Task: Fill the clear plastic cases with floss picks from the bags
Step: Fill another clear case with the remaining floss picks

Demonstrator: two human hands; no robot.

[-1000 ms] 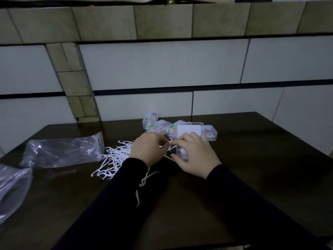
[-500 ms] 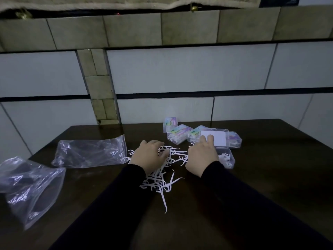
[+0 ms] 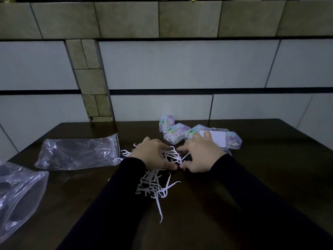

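Floss picks (image 3: pixel 155 179), loose pile at table (image 3: pixel 270 177) centre; left hand (image 3: pixel 153 156) and right hand (image 3: pixel 200 156) gathering them, fingers curled, grip unclear; open case (image 3: pixel 219 139) at one o'clock, likely awaiting filling.

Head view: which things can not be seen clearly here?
- Open case: its tray is behind the right hand, contents hidden.
- Left hand: fingertips buried in the floss picks, grip unclear.
- Near bag: cut by the left edge.
- Case labels: too small.
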